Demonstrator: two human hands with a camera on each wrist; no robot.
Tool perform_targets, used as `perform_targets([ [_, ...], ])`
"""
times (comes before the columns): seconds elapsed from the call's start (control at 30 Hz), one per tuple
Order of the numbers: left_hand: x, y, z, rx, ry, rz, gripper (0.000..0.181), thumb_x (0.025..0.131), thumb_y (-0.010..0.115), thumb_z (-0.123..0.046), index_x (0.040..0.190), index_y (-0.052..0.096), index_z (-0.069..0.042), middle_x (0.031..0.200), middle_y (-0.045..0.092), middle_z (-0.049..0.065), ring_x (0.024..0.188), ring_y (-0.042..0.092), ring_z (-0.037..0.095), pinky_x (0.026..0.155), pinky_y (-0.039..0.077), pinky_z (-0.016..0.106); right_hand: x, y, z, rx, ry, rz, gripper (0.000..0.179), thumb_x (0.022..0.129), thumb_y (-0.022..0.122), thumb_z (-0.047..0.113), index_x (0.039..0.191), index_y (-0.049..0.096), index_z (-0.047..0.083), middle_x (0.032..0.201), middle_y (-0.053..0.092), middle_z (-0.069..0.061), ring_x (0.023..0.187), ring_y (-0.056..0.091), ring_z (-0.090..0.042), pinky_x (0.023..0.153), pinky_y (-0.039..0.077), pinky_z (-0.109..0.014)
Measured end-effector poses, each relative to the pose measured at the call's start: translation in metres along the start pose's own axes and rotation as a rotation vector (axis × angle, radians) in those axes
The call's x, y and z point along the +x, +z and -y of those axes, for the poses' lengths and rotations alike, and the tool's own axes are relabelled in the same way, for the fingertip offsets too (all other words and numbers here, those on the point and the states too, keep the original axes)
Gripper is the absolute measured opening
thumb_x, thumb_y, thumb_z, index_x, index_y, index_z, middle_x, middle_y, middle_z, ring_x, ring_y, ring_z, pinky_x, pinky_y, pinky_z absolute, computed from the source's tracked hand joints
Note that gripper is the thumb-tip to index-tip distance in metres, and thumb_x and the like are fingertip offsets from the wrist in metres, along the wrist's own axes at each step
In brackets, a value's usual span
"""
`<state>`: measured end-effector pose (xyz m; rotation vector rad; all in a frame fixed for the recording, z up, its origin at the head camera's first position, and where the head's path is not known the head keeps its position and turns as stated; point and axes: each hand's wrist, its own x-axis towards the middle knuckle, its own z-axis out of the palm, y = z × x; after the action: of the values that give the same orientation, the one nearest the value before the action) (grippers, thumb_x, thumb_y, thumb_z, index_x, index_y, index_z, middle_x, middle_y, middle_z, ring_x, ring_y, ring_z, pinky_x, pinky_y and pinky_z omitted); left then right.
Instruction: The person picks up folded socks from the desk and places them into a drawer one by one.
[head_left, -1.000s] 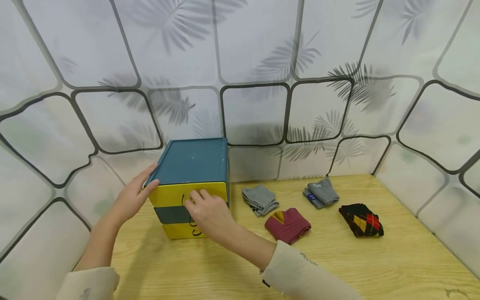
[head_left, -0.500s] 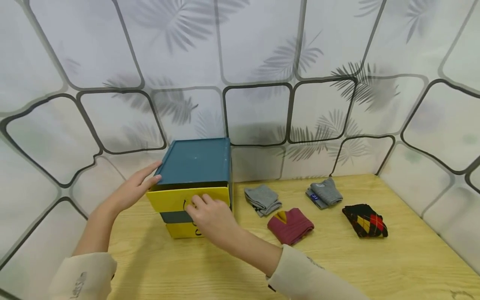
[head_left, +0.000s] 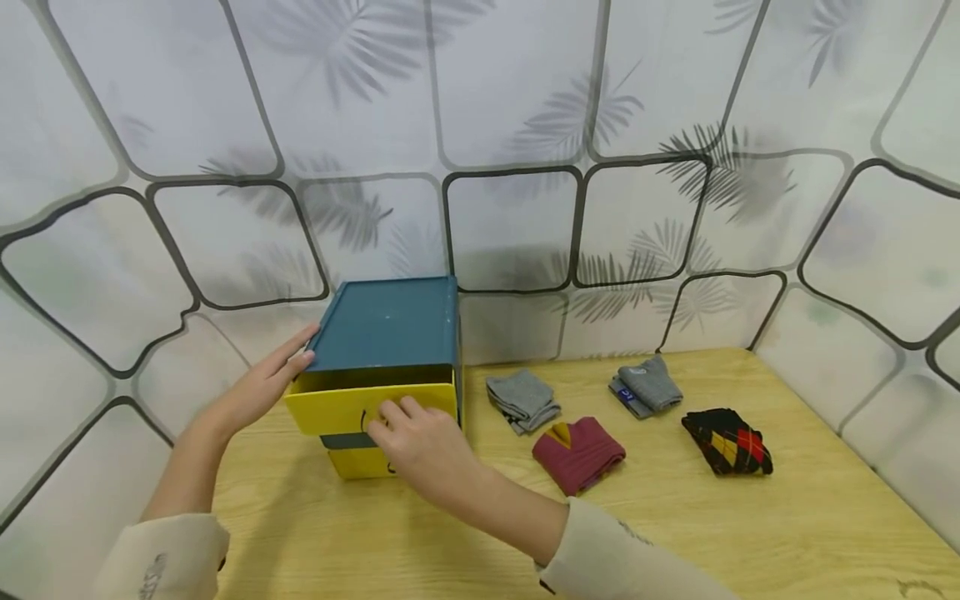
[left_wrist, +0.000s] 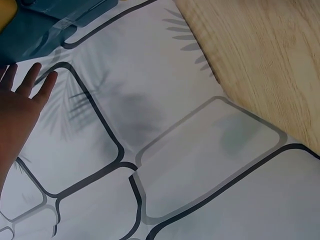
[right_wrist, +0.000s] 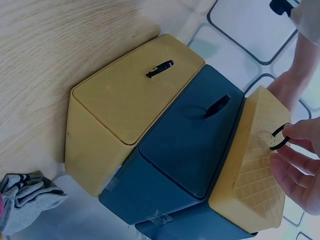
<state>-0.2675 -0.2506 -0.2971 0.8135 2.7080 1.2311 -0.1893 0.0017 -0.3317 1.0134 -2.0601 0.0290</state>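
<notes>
Drawer (head_left: 322,410) juts near left hand (head_left: 258,392); right hand (head_left: 422,443) pinches handle (right_wrist: 281,144).

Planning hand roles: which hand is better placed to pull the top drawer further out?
Right, likely: the right hand pinches the black handle of the partly open top drawer. The left hand is at the left edge of the cabinet, away from the handle, probably better for steadying.

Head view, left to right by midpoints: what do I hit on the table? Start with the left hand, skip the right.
Left hand → blue-and-yellow plastic drawer unit → plain grey folded socks → maroon folded socks → grey folded socks with blue label → black, red and yellow argyle folded socks.
</notes>
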Motion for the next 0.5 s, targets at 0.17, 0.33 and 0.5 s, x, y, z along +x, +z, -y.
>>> perform_targets([
  [0.17,-0.0019,0.0029,0.0009,-0.048,-0.022,-0.014,0.055,0.102,0.029,-0.034,0.15,0.006,-0.017,0.152,0.002,0.014,0.134,0.004,0.042,0.098,0.011,0.067,-0.0021,-0.003,0.0028,0.02,-0.006,-0.002,0.014,0.089,0.06,0.008,0.084,0.071,0.016,0.087,0.06,0.002,0.068,0.055,-0.01,0.044,0.038,-0.013],
  [0.33,-0.0013,0.0028,0.0014,-0.066,-0.023,-0.018,0.055,0.102,0.028,-0.034,0.15,0.006,-0.017,0.152,0.001,0.014,0.135,0.001,0.04,0.098,0.007,0.067,-0.0031,-0.005,0.0042,0.019,0.001,0.0,0.015,0.089,0.059,0.008,0.084,0.071,0.016,0.087,0.06,0.002,0.068,0.055,-0.009,0.043,0.036,-0.012],
  [0.5,-0.0007,0.0015,0.0003,-0.011,-0.017,-0.03,0.055,0.102,0.028,-0.034,0.149,0.009,-0.014,0.151,0.005,0.015,0.134,0.004,0.041,0.099,0.009,0.066,-0.0049,-0.0075,0.0071,0.029,0.0,0.006,0.018,0.089,0.057,0.006,0.085,0.071,0.016,0.088,0.061,0.002,0.068,0.054,-0.009,0.044,0.037,-0.013],
])
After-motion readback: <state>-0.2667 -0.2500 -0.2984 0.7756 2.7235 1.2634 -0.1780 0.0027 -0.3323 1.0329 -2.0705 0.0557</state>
